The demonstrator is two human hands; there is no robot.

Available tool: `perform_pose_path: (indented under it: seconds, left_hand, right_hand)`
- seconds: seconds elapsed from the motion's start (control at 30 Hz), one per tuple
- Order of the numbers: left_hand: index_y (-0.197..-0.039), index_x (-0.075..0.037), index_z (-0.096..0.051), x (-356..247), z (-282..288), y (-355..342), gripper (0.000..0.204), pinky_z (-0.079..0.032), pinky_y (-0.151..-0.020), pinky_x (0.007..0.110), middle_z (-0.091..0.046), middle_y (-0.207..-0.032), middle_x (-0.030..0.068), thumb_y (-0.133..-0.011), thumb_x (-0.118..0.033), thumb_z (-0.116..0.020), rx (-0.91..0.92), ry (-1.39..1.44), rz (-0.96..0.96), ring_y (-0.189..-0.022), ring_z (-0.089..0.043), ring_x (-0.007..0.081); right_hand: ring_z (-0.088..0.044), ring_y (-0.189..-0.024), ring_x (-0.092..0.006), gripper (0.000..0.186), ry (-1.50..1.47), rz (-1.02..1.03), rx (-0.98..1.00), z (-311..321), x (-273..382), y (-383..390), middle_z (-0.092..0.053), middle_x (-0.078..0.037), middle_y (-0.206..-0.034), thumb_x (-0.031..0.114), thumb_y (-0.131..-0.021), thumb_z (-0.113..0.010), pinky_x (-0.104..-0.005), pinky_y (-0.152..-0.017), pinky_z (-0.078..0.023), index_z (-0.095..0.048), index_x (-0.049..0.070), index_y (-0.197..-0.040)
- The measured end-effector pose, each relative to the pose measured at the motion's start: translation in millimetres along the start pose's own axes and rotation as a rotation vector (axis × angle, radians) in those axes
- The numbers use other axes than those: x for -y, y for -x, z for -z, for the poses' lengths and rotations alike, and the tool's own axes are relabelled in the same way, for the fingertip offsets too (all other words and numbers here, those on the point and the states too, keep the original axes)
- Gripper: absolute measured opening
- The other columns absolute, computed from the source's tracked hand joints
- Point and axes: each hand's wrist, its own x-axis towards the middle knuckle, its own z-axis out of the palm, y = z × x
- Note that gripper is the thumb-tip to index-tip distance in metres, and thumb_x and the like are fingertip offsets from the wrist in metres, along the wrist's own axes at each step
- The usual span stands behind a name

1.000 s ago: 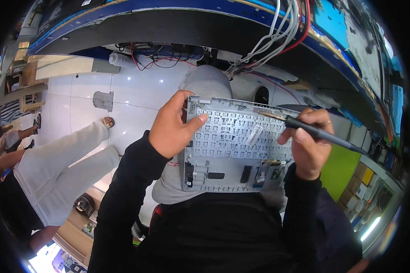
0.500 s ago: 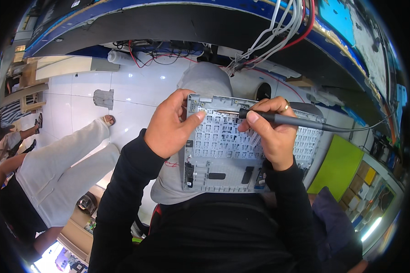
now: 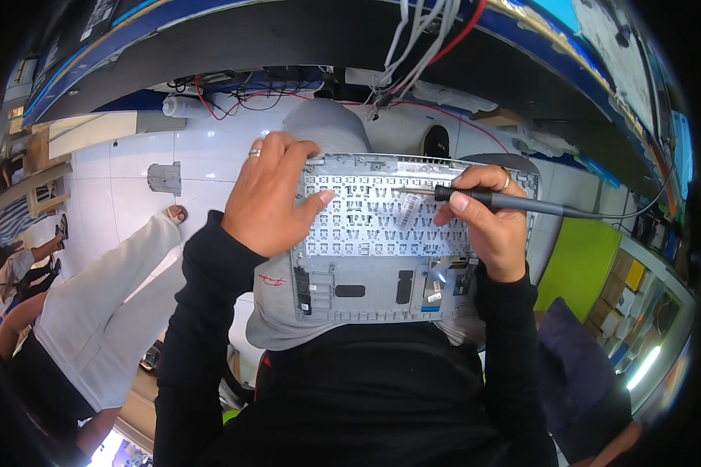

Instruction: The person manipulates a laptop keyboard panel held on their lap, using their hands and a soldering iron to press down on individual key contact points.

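Note:
A grey laptop top case (image 3: 370, 300) rests on my lap, inner side up. The silvery back of its keyboard (image 3: 331, 233) fills the upper part, with a white barcode label (image 3: 407, 210) on it. My left hand (image 3: 271, 194) grips the case's upper left corner and side, thumb on top and fingers around the edge. In my right hand (image 3: 487, 214) is a dark pen-like soldering iron (image 3: 506, 202), pinched between thumb and fingers. Its thin tip points left over the keyboard's upper rows; I cannot tell whether it touches.
The soldering iron's cord (image 3: 646, 204) curves to the upper right. Ahead is a dark workbench edge (image 3: 288, 47), with white and red cables (image 3: 420, 47) hanging from it. Another person's pale trousers (image 3: 109, 311) show at left. A green panel (image 3: 576, 272) stands at right.
The view has shifted, and the case now looks flatter and more level. The iron's tip has moved right along the keyboard back, away from my left thumb. Both hands keep their holds.

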Motion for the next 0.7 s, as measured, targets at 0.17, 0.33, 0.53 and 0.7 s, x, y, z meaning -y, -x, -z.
perform_pose_path:
  seconds: [0.17,0.33,0.53,0.7]
  left_hand:
    - [-0.137,-0.001,-0.057,-11,6,-38,0.064,-0.037,-0.114,0.049,-0.06,-0.132,0.0203,-0.083,-0.023,-0.082,0.139,0.018,-0.237,-0.13,-0.052,0.0399]
    - [-0.136,0.0,-0.061,-22,10,-82,0.069,-0.041,-0.111,0.047,-0.068,-0.127,0.0205,-0.076,-0.019,-0.088,0.501,-0.052,-0.253,-0.125,-0.058,0.0388]
    - [-0.133,0.0,-0.062,-19,7,-92,0.065,-0.041,-0.112,0.045,-0.07,-0.118,0.0216,-0.076,-0.016,-0.087,0.658,-0.034,-0.231,-0.118,-0.062,0.0387]
    - [-0.134,-0.002,-0.062,-10,2,-88,0.062,-0.028,-0.124,0.048,-0.07,-0.112,0.0199,-0.078,-0.016,-0.086,0.573,0.038,-0.281,-0.116,-0.062,0.0369]
  right_hand:
    - [-0.076,-0.081,-0.0216,0.018,-0.036,-0.061,0.007,9,-3,11,-0.073,-0.015,-0.096,0.0,-0.092,-0.076,-0.0309,-0.075,-0.062,-0.067,-0.002,-0.108]
    - [-0.075,-0.082,-0.0199,0.018,0.002,-0.096,0.047,-1,-7,14,-0.073,-0.013,-0.097,0.002,-0.094,-0.076,-0.0307,-0.076,-0.063,-0.069,-0.003,-0.109]
    - [-0.075,-0.085,-0.0182,0.017,0.009,-0.071,0.067,-2,-18,12,-0.073,-0.011,-0.099,0.003,-0.095,-0.075,-0.0294,-0.077,-0.062,-0.07,-0.003,-0.11]
    - [-0.072,-0.083,-0.016,0.019,0.148,-0.063,0.013,-6,-25,12,-0.074,-0.01,-0.096,0.007,-0.092,-0.08,-0.0288,-0.075,-0.058,-0.072,-0.002,-0.107]
